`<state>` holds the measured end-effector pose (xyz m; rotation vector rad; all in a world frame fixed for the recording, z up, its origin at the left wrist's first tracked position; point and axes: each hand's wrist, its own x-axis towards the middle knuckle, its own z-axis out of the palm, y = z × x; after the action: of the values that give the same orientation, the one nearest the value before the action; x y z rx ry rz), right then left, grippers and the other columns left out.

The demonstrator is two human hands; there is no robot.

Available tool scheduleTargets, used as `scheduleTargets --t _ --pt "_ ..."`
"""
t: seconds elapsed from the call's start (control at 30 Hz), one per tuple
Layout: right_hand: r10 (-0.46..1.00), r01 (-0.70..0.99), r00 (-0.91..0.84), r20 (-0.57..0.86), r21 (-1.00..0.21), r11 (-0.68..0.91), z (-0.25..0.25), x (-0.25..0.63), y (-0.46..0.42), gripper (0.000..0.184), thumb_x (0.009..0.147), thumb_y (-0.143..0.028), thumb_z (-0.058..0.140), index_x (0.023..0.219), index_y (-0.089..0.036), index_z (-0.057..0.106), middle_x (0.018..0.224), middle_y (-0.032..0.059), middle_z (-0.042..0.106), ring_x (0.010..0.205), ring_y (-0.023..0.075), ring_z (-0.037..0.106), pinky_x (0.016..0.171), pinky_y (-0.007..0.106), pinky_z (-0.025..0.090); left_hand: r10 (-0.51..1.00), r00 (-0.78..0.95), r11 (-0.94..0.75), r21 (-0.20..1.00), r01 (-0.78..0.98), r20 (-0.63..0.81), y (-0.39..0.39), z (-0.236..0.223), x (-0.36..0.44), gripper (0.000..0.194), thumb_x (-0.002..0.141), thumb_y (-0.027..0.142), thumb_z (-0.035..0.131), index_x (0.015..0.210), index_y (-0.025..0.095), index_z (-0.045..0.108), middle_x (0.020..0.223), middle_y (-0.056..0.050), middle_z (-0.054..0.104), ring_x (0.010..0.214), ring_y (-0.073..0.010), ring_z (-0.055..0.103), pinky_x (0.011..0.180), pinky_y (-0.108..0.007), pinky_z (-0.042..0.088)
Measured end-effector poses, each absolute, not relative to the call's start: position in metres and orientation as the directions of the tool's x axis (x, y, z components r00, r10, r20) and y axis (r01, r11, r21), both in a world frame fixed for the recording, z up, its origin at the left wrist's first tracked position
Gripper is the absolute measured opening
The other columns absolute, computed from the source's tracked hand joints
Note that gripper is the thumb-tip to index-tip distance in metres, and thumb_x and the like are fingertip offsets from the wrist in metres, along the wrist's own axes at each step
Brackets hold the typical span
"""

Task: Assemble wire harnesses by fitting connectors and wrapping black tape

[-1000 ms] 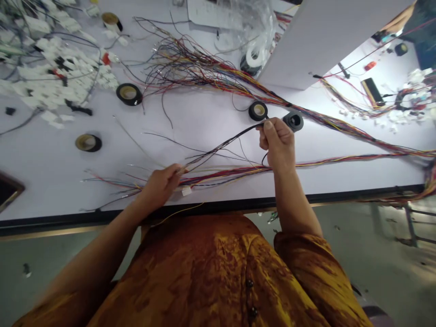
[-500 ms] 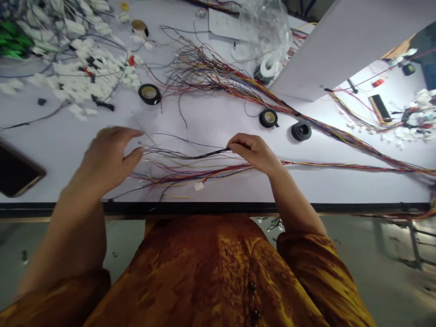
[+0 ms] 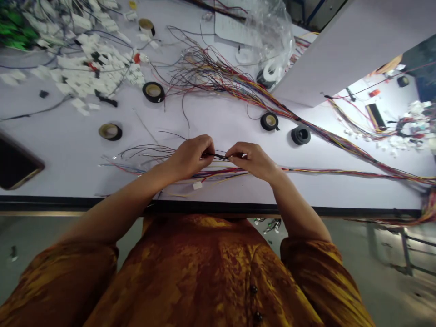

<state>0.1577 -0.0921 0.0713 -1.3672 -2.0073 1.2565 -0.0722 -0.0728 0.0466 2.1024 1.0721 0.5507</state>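
Returning to the thin dark bundle of wires (image 3: 220, 156), the left hand (image 3: 190, 155) had just come in beside the right hand (image 3: 254, 160), where a half second earlier it was apart and empty. The left fingers were closed on the strands, and the right fingers pinched them just beside, so both hands now controlled one short length between them. The loose ends fanned out beyond the left wrist, over the bench.

Beneath the hands ran a long multicoloured wire harness (image 3: 327, 170), with a small white plastic connector (image 3: 197, 185) near its spread end. The pale, smooth bench (image 3: 340, 188) also carried a thicker multicoloured wire bundle (image 3: 340, 143), black tape rolls with tan cores (image 3: 161, 94), a dark grey ring-shaped roll (image 3: 296, 139), a heap of white plastic connectors (image 3: 76, 75) and a dark, flat phone (image 3: 17, 161). A clear crumpled plastic bag (image 3: 272, 29) lay against a tall white panel (image 3: 340, 54). Below the bench's black edge was a greyish floor (image 3: 364, 277).
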Motion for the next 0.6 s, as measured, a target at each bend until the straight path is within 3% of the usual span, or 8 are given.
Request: scheduleTargets --t 0.1,0.2,0.3,0.4,0.6 --pt "0.878 0.576 -0.477 -0.04 -0.769 0.278 0.067 0.152 -0.091 0.016 0.086 -0.017 0.055 0.091 -0.016 0.07 0.084 0.003 0.06 0.071 0.0111 0.052 0.068 0.027 0.04 0.851 0.524 -0.351 0.772 0.531 0.027 -0.074 0.051 -0.077 0.006 0.081 0.021 0.058 0.085 0.017 0.06 0.078 -0.001 0.064 0.07 -0.0138 0.059 0.067 -0.027 0.044" --pt "0.901 0.539 -0.425 0.083 -0.777 0.326 0.06 0.147 -0.091 0.017 0.088 -0.017 0.054 0.088 -0.017 0.071 0.082 0.0032 0.06 0.072 0.0116 0.053 0.069 0.028 0.042 0.873 0.488 -0.293 0.797 0.528 -0.002 -0.071 0.054 -0.083 0.011 0.084 0.027 0.059 0.086 0.017 0.061 0.074 0.0 0.064 0.067 -0.0123 0.057 0.064 -0.025 0.042" --pt "0.955 0.478 -0.28 0.096 -0.849 0.226 0.053 0.146 -0.092 0.013 0.085 -0.02 0.058 0.083 -0.019 0.071 0.082 0.0025 0.061 0.071 0.0117 0.056 0.065 0.027 0.045 0.89 0.452 -0.208 0.827 0.523 -0.062 -0.068 0.052 -0.088 0.017 0.083 0.033 0.062 0.084 0.016 0.061 0.07 0.001 0.062 0.063 -0.0111 0.055 0.059 -0.023 0.041" --pt "0.992 0.35 -0.13 0.004 -0.935 0.049 0.047 0.145 -0.092 0.01 0.081 -0.025 0.063 0.084 -0.019 0.07 0.08 0.0006 0.059 0.063 0.0097 0.055 0.056 0.026 0.046 0.881 0.45 -0.089 0.88 0.466 -0.149 -0.064 0.047 -0.092 0.02 0.083 0.035 0.064 0.088 0.016 0.062 0.07 0.001 0.062 0.058 -0.0095 0.055 0.053 -0.021 0.041" --pt "0.978 0.093 -0.101 -0.18 -0.981 -0.171 0.035 0.146 -0.089 0.014 0.079 -0.031 0.066 0.086 -0.019 0.066 0.051 -0.0085 0.043 0.044 0.005 0.034 0.043 0.022 0.027 0.848 0.432 0.197 0.94 0.28 -0.306 -0.057 0.034 -0.095 0.029 0.081 0.036 0.068 0.102 0.017 0.063 0.079 -0.001 0.063 0.058 -0.0097 0.061 0.056 -0.024 0.053"
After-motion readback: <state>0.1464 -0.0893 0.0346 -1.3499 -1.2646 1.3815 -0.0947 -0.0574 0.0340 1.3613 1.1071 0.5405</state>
